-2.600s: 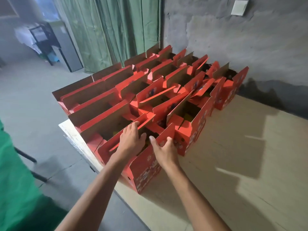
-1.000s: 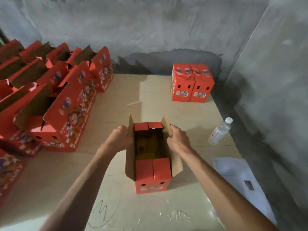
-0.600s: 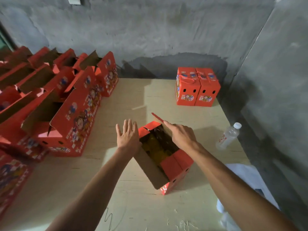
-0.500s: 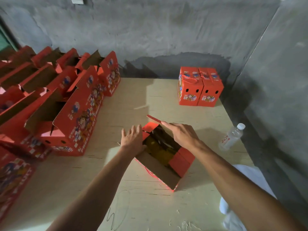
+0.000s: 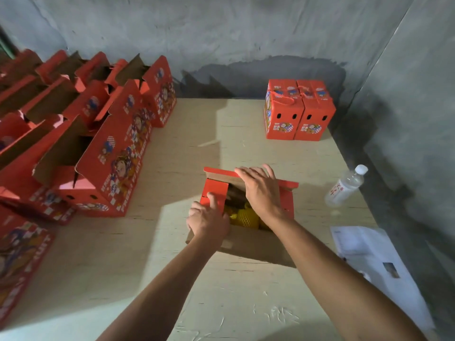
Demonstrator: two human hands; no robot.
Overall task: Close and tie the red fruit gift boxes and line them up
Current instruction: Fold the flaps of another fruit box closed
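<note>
At the left of the frame the open boxes point(image 5: 103, 153) are crowded together, their tall flaps standing up. They are thin corrugated card, glossy red with cartoon print outside, plain brown inside. Any of these flaps could be bent if the working box were swung back toward them.

In the lower centre, the box point(image 5: 246, 217) being closed is seen on the table point(image 5: 172, 279), a pale, rough plywood sheet with scratches. The left hand point(image 5: 208, 221) is curled over the box's left end, its fingers pressing a small red flap point(image 5: 215, 193) inward. That flap could spring back if released early, since folded card is stiff at the crease. The fruit point(image 5: 247, 216), yellow and wrapped in foam netting, is seen in the gap; it could be squashed, or the flaps kept from lying flat, if it stands too high.

The right hand point(image 5: 262, 187) is laid flat with fingers straight and together on the long far flap point(image 5: 251, 177), pushing it toward the opening. The near brown flap point(image 5: 256, 247) lies open toward the viewer and could be folded in the wrong order.

At upper right two closed boxes point(image 5: 299, 110) stand touching, cord handles on top. Near the right edge a clear plastic bottle point(image 5: 346, 187) lies tilted where it could be knocked, and below it some papers point(image 5: 369, 252).
</note>
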